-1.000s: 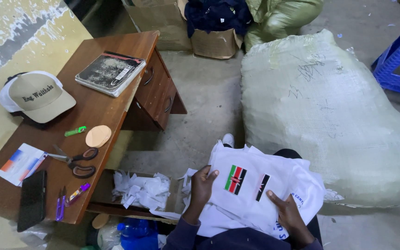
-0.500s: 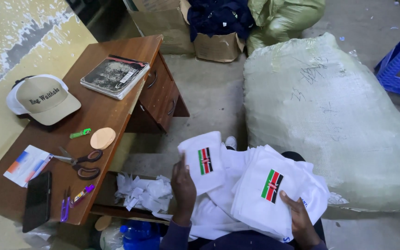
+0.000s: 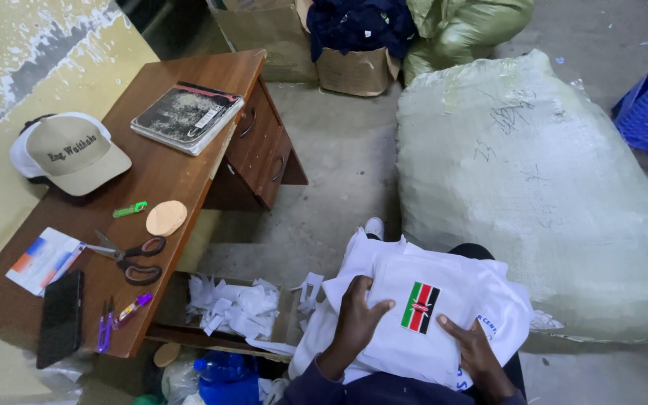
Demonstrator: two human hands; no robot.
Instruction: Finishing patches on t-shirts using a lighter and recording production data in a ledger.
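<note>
On the lap, both hands' fingers press spread on white garments [image 3: 414, 315], legs hidden beneath.

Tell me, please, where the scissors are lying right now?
In the head view, the scissors lie on the wooden desk at the left, between the round tan patch and the black phone, well left of both hands.
</note>
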